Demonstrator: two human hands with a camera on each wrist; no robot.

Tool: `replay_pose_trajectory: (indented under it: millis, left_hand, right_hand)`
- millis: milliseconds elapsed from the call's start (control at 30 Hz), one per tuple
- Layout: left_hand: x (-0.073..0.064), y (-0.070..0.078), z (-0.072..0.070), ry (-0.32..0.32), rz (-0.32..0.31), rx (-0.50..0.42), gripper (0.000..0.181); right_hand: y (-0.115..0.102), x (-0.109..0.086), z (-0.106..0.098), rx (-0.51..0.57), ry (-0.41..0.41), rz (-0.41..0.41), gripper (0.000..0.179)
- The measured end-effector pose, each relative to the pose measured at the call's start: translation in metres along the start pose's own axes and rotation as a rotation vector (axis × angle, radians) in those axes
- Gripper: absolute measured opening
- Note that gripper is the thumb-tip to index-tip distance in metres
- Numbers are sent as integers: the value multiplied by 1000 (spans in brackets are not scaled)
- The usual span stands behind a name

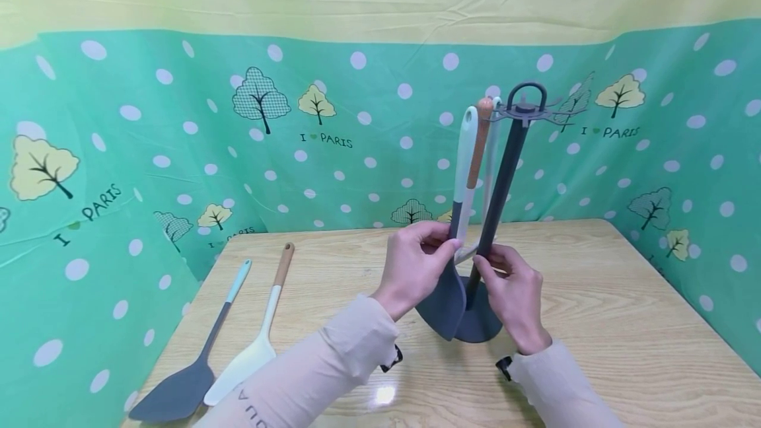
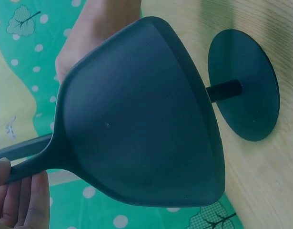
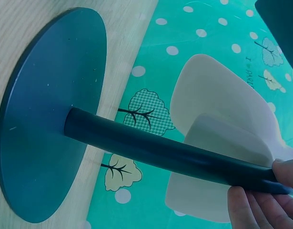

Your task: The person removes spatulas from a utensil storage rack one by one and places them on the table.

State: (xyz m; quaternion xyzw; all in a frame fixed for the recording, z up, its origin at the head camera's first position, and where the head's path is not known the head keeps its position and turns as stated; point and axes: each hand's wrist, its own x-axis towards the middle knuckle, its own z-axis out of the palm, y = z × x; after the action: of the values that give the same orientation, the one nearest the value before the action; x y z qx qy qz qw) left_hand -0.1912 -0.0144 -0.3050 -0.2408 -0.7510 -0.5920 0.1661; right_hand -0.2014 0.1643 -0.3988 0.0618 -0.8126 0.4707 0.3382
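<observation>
My left hand [image 1: 416, 263] pinches the shaft of a dark grey spatula [image 1: 442, 306] that has a mint handle. Its handle end is up beside the top of a dark utensil stand [image 1: 505, 177], and its broad blade [image 2: 141, 114] points down in front of the round base [image 2: 246, 90]. The fingers and thumb of my right hand [image 1: 514, 289] grip the stand's post [image 3: 160, 148] in its lower half. Behind the grey spatula hang a white utensil with a brown handle [image 1: 477, 150] and another with a pale handle [image 1: 492, 150]. Their white heads [image 3: 217, 90] overlap behind the post in the right wrist view.
Left on the wooden table [image 1: 594, 322] lie a dark grey turner [image 1: 178, 392] with a mint handle and a white spatula [image 1: 244, 365] with a brown handle, under my left forearm's side. The hook ring [image 1: 526, 111] tops the stand. A patterned cloth [image 1: 368, 170] surrounds the table.
</observation>
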Motion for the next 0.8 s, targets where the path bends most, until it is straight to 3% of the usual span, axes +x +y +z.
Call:
replay_pose_trajectory:
  millis: [300,800]
  left_hand:
    - [-7,-6,-14,-9,-8,40,13]
    - [-24,-25,-36,-38,-94,146,7]
  right_hand:
    - [0,0,1,13,7,1,22]
    - [0,0,1,19,10,9,21]
